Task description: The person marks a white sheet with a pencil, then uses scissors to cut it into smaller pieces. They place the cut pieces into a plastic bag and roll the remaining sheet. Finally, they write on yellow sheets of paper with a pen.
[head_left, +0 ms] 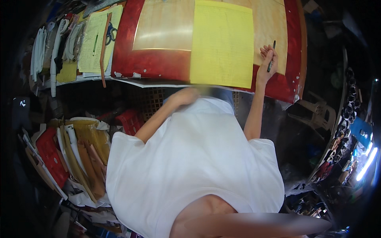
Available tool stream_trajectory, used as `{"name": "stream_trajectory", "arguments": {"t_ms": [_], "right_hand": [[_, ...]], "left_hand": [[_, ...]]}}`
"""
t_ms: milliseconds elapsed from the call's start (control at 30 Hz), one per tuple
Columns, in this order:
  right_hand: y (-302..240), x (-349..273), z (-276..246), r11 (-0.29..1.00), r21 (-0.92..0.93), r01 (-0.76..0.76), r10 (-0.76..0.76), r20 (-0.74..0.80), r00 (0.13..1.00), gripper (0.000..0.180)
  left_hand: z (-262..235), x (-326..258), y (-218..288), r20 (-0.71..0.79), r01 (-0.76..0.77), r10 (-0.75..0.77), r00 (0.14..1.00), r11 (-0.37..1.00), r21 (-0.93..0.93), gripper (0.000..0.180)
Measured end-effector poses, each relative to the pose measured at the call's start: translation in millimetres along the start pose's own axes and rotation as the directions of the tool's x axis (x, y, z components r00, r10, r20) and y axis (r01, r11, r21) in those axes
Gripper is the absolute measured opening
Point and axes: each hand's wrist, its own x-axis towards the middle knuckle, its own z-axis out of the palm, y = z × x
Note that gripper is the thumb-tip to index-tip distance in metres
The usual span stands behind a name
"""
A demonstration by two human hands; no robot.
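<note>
In my right hand (264, 70) is a dark pen (270, 66), held between the fingers over the right part of the table, just right of a large yellow sheet of paper (223, 43). The sheet lies flat, its lower edge reaching the table's front edge. My left hand (189, 95) is lowered in front of my body, below the table edge and close to my white shirt. Motion smears its fingers, so I cannot make out whether they hold anything.
The table (154, 63) has a red border around pale wood-patterned panels. At its left lie scissors (110, 33), a green pen (95, 44), a brown strip (105, 51), written yellow sheets and rolled materials. Folders and a red crate (52, 154) stand lower left; a plastic chair (315, 111) is at right.
</note>
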Motion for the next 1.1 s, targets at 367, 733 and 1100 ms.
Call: {"name": "stream_trajectory", "arguments": {"t_ms": [367,733,1100], "right_hand": [[-43.6,-110.4,-46.3,0.834,-0.533,0.142,-0.052,0.181,0.982,0.028],[-48.9,-108.4,-37.9,0.850,-0.527,0.018,0.046,0.108,0.993,0.027],[-42.1,-90.0,-31.3,0.993,-0.052,-0.107,0.107,0.000,0.994,0.019]], "left_hand": [[-45.3,-9.0,91.1,-0.626,-0.345,0.652,0.428,0.758,0.554,0.037],[-33.3,16.0,76.4,-0.679,-0.435,0.562,0.472,0.819,0.375,0.037],[-35.0,16.4,88.7,-0.746,-0.428,0.467,0.475,0.863,0.268,0.037]]}}
